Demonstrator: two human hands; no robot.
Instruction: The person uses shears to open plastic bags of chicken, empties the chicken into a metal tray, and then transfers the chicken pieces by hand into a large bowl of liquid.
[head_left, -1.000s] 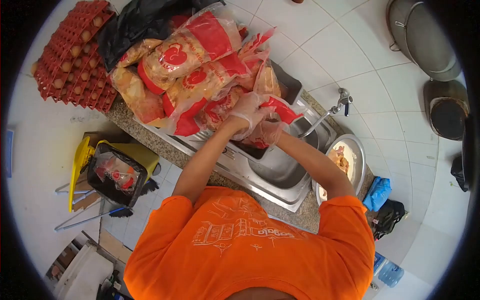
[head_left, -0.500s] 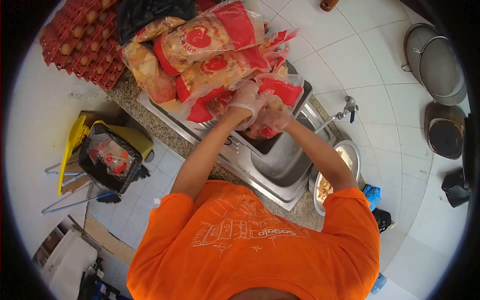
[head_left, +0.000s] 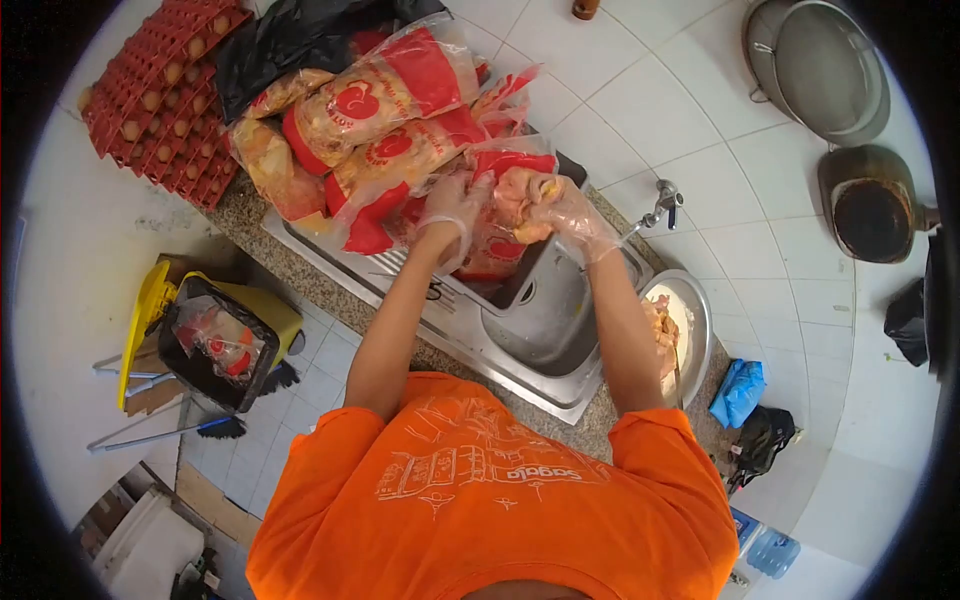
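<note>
My left hand [head_left: 449, 203], in a clear plastic glove, is closed on a clear and red plastic bag [head_left: 512, 160] over the sink. Also gloved, my right hand [head_left: 570, 218] grips pale pink raw chicken [head_left: 522, 194] with yellowish skin, just right of my left hand. Under both hands, more packed meat with red labels [head_left: 493, 252] lies in a dark tray [head_left: 512, 292] set in the sink. Several full bags of chicken [head_left: 385, 95] are heaped on the drainboard beyond my left hand.
A steel sink [head_left: 560, 335] with a tap [head_left: 664, 205] is at the right. Beside it stands a metal bowl [head_left: 698, 300] holding chicken pieces. Red egg trays [head_left: 165, 110] are stacked at upper left. A yellow-lidded bin [head_left: 215, 330] holds discarded bags on the floor.
My right hand has lifted to the right and up, bringing raw chicken into plain sight. My left hand stays at the bag. The camera view has shifted slightly.
</note>
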